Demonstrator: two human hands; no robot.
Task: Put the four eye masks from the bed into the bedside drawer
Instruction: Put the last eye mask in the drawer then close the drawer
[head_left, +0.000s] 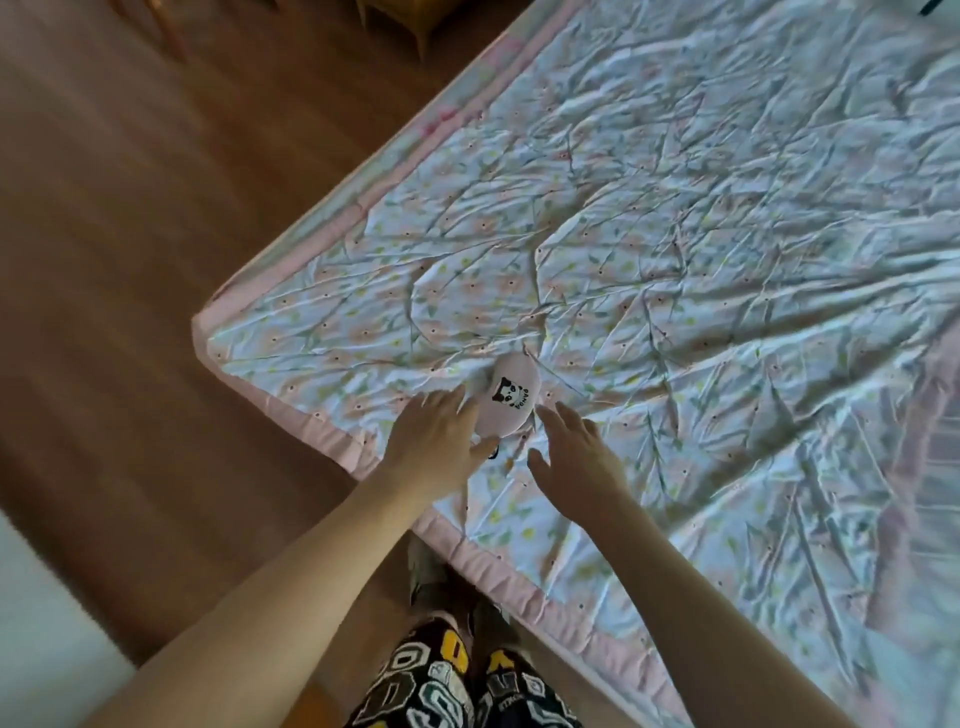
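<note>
Reaching over the corner of the bed (675, 260), both hands close in on one pink eye mask (508, 399) with a panda print, lying on the quilt near that corner. The left hand (434, 441) has its fingers (447, 402) spread wide, touching or nearly touching the mask's side; the right hand (576, 457), just beside the mask, is also spread and holds nothing. A dark strap peeks out beneath. Likely risk: the strap snags, or wrinkled quilt gets pinched along with it.
</note>
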